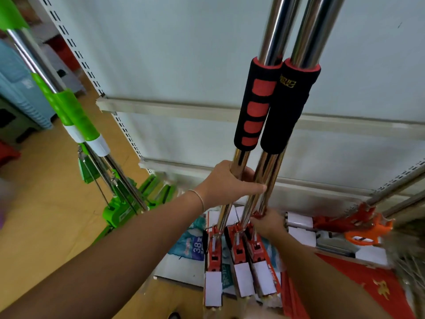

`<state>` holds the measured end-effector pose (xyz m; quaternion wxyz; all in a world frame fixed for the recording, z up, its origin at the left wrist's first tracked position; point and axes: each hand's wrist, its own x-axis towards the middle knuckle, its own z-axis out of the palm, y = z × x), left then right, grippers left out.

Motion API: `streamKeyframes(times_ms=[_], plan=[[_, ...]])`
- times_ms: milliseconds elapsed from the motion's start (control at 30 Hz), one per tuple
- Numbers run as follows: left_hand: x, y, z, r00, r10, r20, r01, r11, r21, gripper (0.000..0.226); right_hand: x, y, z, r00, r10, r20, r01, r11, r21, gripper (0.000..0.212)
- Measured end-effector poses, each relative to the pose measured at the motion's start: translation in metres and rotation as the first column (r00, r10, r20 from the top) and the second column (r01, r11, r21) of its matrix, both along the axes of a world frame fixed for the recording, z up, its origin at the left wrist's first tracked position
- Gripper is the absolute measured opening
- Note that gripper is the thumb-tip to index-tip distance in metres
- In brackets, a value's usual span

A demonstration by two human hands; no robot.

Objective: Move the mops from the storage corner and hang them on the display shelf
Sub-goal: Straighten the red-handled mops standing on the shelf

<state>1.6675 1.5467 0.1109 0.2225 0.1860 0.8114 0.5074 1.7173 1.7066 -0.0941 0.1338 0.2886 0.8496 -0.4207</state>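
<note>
The tops of the chrome poles run out of the upper edge, so how they end is not visible, and the green mops [76, 125] on the left are blurred, with the far-left edge of the scene too smeared to read. A bundle of red mops [271, 107] stands upright in the centre, three red-and-white heads near the floor, two black foam grips side by side higher up. The left hand [230, 180] is wrapped around the poles just below the foam grips, fingers curled closed on the metal. The right hand [268, 221] sits lower, clasped on the poles just above the red heads; its fingertips are partly hidden behind the poles. Behind the bundle rises the white display shelf [184, 65] with slotted uprights and bare horizontal rails. The floor [46, 203] is tan; printed packages lie under the mop heads, and an orange mop [365, 229] lies at the right.
</note>
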Motion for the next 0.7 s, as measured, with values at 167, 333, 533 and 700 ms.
streamKeyframes(times_ms=[167, 333, 533, 700], plan=[[0.001, 0.000, -0.003, 0.999, 0.027, -0.025, -0.027, 1.000, 0.007, 0.023, -0.003, -0.003, -0.024, 1.000, -0.018, -0.015, 0.018, 1.000, 0.008, 0.015], [0.003, 0.000, -0.007, 0.995, 0.077, -0.067, -0.074, 0.996, 0.057, 0.024, -0.006, -0.005, -0.030, 0.996, -0.084, -0.020, 0.084, 0.996, -0.010, 0.019], [0.023, 0.003, -0.033, 0.963, 0.269, -0.008, -0.258, 0.933, 0.252, 0.045, -0.004, -0.015, -0.033, 0.988, -0.145, -0.056, 0.149, 0.985, 0.084, 0.008], [0.015, 0.000, -0.031, 0.993, 0.112, -0.023, -0.106, 0.976, 0.193, 0.048, -0.007, -0.025, -0.031, 0.983, -0.185, -0.022, 0.186, 0.972, 0.143, 0.010]])
